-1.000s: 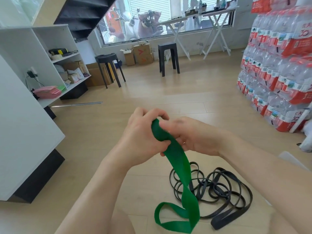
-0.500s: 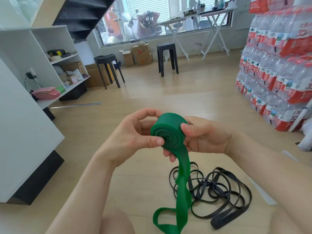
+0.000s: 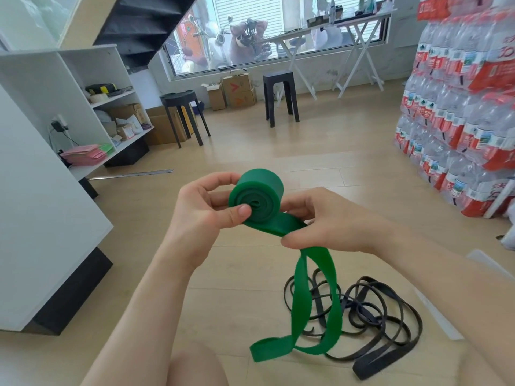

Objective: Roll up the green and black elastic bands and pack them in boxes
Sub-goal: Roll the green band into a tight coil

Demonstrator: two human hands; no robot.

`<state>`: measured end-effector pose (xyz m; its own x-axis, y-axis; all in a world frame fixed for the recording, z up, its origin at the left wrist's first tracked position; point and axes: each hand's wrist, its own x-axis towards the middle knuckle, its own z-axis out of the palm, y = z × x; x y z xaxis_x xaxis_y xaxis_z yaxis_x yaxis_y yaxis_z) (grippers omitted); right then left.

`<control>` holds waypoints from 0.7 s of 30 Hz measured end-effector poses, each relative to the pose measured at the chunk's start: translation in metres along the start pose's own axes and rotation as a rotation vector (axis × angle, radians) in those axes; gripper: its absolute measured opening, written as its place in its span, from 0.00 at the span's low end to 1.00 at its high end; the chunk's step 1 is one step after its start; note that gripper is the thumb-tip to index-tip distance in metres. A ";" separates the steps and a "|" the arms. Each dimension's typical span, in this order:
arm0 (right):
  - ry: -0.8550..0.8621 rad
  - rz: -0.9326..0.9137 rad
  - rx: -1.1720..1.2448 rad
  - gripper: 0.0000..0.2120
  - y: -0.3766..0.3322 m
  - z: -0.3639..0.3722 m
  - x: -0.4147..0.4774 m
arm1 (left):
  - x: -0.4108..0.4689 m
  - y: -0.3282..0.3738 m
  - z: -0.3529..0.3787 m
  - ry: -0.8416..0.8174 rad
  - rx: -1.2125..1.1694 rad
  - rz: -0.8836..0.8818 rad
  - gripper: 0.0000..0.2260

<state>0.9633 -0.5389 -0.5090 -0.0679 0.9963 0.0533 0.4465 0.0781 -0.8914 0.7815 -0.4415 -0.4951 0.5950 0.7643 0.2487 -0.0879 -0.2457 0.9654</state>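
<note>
A green elastic band (image 3: 257,196) is partly wound into a thick roll held in front of me. My left hand (image 3: 206,207) grips the roll, thumb pressed on its spiral face. My right hand (image 3: 326,221) pinches the flat green strip just below the roll. The loose green tail hangs down in a long loop to the floor. A tangle of thin black elastic bands (image 3: 370,330) lies on the wooden floor beneath my right forearm. No box for packing shows near my hands.
A white cabinet (image 3: 41,218) stands close on the left. Stacked packs of bottled water (image 3: 459,112) fill the right side. Two black stools (image 3: 280,98) and cardboard boxes (image 3: 237,90) stand farther back by the window. A white strip (image 3: 437,316) lies on the floor.
The roll has grown and turned, so its spiral face shows. My right hand slid from the roll down onto the loose strip, and the hanging tail is shorter.
</note>
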 end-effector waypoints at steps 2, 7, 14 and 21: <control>0.011 0.013 -0.066 0.18 0.001 0.001 0.001 | 0.000 0.000 0.002 -0.003 -0.004 -0.017 0.17; 0.046 0.017 -0.055 0.11 0.003 -0.001 0.000 | 0.000 0.002 -0.002 0.030 -0.071 -0.070 0.19; 0.166 -0.097 -0.446 0.18 0.007 0.013 0.004 | 0.000 0.003 0.002 0.056 -0.030 -0.136 0.19; 0.066 0.007 -0.111 0.26 0.009 0.016 0.006 | 0.001 0.002 0.000 0.092 -0.085 -0.162 0.15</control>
<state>0.9526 -0.5325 -0.5237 -0.0070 0.9968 0.0800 0.5433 0.0709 -0.8366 0.7820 -0.4418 -0.4930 0.5316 0.8420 0.0921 -0.0661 -0.0672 0.9955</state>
